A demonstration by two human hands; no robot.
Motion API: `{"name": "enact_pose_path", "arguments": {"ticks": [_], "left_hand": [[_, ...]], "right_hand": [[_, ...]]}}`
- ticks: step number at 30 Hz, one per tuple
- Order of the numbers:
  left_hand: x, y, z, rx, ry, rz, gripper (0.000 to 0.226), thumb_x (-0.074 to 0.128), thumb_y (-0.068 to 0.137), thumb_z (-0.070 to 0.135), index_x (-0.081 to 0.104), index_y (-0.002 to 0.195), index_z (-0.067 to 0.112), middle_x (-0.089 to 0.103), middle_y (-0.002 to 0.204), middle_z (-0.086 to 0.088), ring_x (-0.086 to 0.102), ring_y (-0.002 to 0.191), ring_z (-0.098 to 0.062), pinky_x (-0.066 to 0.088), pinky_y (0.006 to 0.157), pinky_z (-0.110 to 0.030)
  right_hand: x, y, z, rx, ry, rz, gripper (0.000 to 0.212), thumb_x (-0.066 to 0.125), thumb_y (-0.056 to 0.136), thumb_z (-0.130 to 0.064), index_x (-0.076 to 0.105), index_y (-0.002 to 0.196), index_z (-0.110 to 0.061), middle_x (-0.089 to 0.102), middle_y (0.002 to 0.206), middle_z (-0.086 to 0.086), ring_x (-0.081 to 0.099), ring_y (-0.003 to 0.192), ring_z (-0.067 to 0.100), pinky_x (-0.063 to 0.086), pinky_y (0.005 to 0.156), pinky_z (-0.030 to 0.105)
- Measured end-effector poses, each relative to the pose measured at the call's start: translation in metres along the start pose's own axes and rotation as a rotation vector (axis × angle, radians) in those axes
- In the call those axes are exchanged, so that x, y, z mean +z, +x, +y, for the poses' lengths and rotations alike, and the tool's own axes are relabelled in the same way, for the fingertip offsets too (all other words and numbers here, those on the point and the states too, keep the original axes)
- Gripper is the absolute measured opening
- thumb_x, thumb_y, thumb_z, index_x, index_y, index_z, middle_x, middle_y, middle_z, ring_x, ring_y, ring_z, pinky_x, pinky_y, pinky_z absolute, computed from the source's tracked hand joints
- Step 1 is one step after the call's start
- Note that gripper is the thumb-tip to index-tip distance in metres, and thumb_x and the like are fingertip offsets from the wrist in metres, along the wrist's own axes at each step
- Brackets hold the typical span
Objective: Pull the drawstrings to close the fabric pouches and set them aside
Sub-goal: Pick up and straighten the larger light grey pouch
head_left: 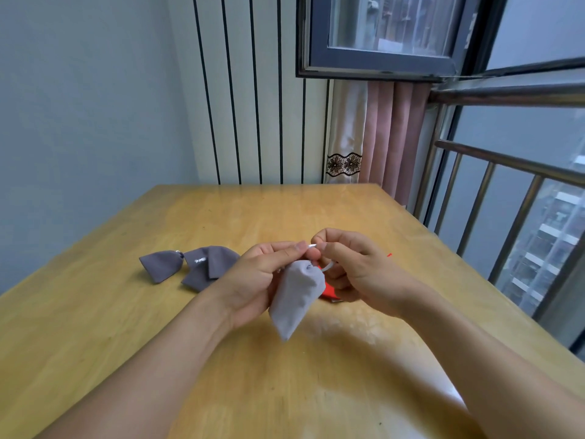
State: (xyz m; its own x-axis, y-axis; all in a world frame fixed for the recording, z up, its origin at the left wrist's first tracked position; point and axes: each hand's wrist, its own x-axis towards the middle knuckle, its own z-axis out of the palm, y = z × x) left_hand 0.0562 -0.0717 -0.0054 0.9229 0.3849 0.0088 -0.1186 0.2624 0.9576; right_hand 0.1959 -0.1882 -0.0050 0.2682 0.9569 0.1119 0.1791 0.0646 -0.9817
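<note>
A light grey fabric pouch (296, 296) hangs above the table between my hands, its mouth gathered at the top. My left hand (262, 277) pinches the pouch at its neck. My right hand (351, 264) pinches the white drawstring (327, 267) just right of the neck. A red pouch (329, 293) lies on the table behind the grey one, mostly hidden by it and by my right hand. To the left lie darker grey pouches with gathered necks, one (160, 266) at the far left and another (212, 264) beside it.
The wooden table (285, 375) ends at a wall on the left and at a metal railing (506, 185) with windows on the right. A thin red string end (389, 255) shows beyond my right hand.
</note>
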Motion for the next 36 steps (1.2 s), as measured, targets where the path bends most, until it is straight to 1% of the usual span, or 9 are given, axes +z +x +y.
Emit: {"name": "enact_pose_path", "arguments": {"ticks": [6,9,12,16,21,26,30,33,36], "left_hand": [[0.005,-0.001,0.0,-0.015,-0.129,0.079,0.019,0.066,0.078,0.024,0.076,0.083,0.008,0.076,0.084,-0.011,0.072,0.069,-0.014,0.055,0.058,-0.021],[0.003,-0.001,-0.001,-0.019,-0.131,0.086,0.015,0.068,0.08,0.023,0.074,0.085,0.01,0.074,0.077,-0.004,0.069,0.066,-0.011,0.054,0.058,-0.021],[-0.002,0.0,-0.001,-0.014,-0.072,0.106,0.023,0.071,0.079,0.025,0.072,0.093,0.008,0.07,0.074,0.001,0.065,0.067,-0.01,0.051,0.065,-0.021],[-0.005,0.001,0.0,0.001,-0.001,0.107,0.014,0.071,0.074,0.026,0.077,0.078,0.014,0.07,0.07,0.001,0.064,0.063,-0.008,0.049,0.064,-0.019],[-0.003,0.0,0.003,-0.005,-0.037,0.054,0.019,0.065,0.08,0.027,0.077,0.084,0.013,0.071,0.072,-0.001,0.068,0.065,-0.011,0.053,0.06,-0.021],[0.002,0.001,0.0,-0.013,-0.181,0.052,0.019,0.067,0.077,0.022,0.073,0.091,0.01,0.074,0.086,-0.006,0.071,0.076,-0.015,0.056,0.064,-0.023],[0.0,0.003,-0.003,0.012,-0.202,0.093,0.01,0.067,0.074,0.015,0.068,0.083,0.012,0.072,0.073,-0.003,0.069,0.066,-0.013,0.055,0.059,-0.023],[-0.006,0.006,-0.003,0.052,-0.192,0.145,0.015,0.072,0.07,0.013,0.068,0.084,0.017,0.071,0.074,-0.002,0.063,0.075,-0.016,0.048,0.073,-0.026],[-0.011,0.009,-0.002,0.127,-0.108,0.219,0.026,0.074,0.067,0.015,0.069,0.092,0.017,0.072,0.076,-0.002,0.064,0.068,-0.012,0.047,0.07,-0.024]], "right_hand": [[0.01,0.0,0.0,0.001,0.061,0.077,0.015,0.038,0.103,-0.014,0.045,0.09,-0.015,0.011,0.071,0.011,0.007,0.061,0.023,0.006,0.055,0.037],[0.009,0.0,0.001,-0.022,0.088,0.059,0.013,0.042,0.104,-0.017,0.048,0.093,-0.015,0.011,0.069,0.009,0.008,0.058,0.02,0.007,0.05,0.031],[-0.001,0.001,0.0,-0.099,0.022,0.052,0.013,0.055,0.101,-0.02,0.054,0.103,-0.007,0.022,0.058,0.002,0.015,0.048,0.012,0.013,0.043,0.023],[-0.005,0.002,-0.003,-0.193,-0.122,0.086,0.02,0.065,0.093,-0.018,0.062,0.097,0.002,0.034,0.062,0.014,0.021,0.041,0.007,0.023,0.039,0.017],[-0.002,0.001,-0.001,-0.136,-0.029,0.077,0.012,0.054,0.101,-0.015,0.054,0.091,-0.01,0.022,0.06,0.003,0.014,0.048,0.013,0.012,0.045,0.025],[0.008,0.0,-0.004,-0.032,0.167,0.086,0.015,0.041,0.103,-0.012,0.045,0.089,-0.015,0.018,0.061,0.0,0.012,0.05,0.012,0.008,0.046,0.025],[0.009,0.0,-0.003,-0.056,0.181,0.087,0.009,0.048,0.103,-0.019,0.049,0.095,-0.015,0.019,0.061,0.001,0.012,0.051,0.014,0.008,0.048,0.029],[0.001,0.003,-0.001,-0.153,0.008,0.122,0.012,0.056,0.1,-0.017,0.057,0.102,-0.005,0.026,0.059,0.006,0.02,0.05,0.016,0.018,0.046,0.03],[-0.013,0.004,-0.004,-0.246,-0.334,0.167,0.012,0.064,0.094,-0.008,0.069,0.105,-0.009,0.058,0.056,0.0,0.053,0.049,0.019,0.048,0.051,0.03]]}}
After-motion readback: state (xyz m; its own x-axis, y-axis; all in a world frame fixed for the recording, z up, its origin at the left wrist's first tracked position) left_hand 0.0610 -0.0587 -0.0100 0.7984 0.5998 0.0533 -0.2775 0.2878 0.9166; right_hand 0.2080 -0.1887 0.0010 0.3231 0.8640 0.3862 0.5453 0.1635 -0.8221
